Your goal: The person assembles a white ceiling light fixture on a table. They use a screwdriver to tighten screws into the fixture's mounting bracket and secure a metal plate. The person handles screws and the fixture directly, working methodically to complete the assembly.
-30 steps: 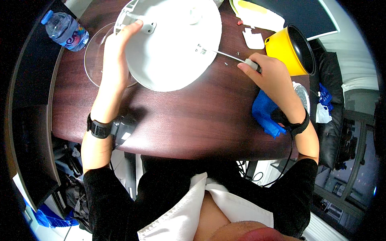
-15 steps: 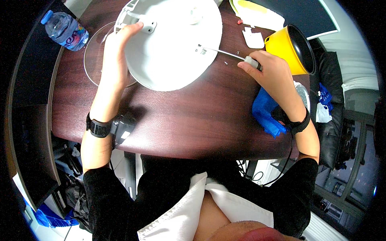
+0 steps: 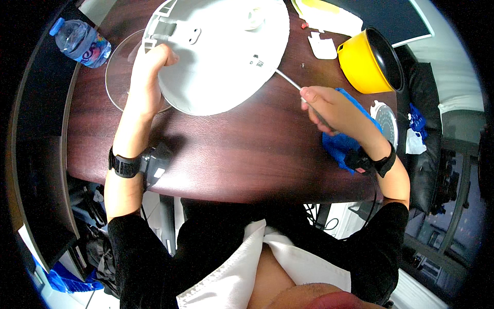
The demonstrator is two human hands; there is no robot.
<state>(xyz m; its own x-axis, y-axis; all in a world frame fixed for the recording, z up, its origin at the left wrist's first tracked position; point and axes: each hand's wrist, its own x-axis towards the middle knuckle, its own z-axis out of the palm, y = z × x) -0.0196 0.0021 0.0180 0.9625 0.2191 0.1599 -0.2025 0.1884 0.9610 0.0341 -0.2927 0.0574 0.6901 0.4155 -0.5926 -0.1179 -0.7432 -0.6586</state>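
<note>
A big white dish-shaped plastic shell lies at the far middle of the table, its hollow side up, with small slots and a two-hole plate inside. My left hand grips its left edge, thumb bent over the inner side. In my right hand is a screwdriver, closed fingers around its handle. The thin shaft points up and left, its tip close to the shell's right rim; whether it touches cannot be made out.
Beyond my right hand stands a yellow pot, black inside, beside a small white plastic piece. A blue cloth and a perforated disc lie under my right forearm. Left are a water bottle and a clear round lid.
My right hand has drawn back toward me with the screwdriver, its tip leaving the marks inside the shell for the rim. My left thumb has slid nearer, off the two-hole plate.
</note>
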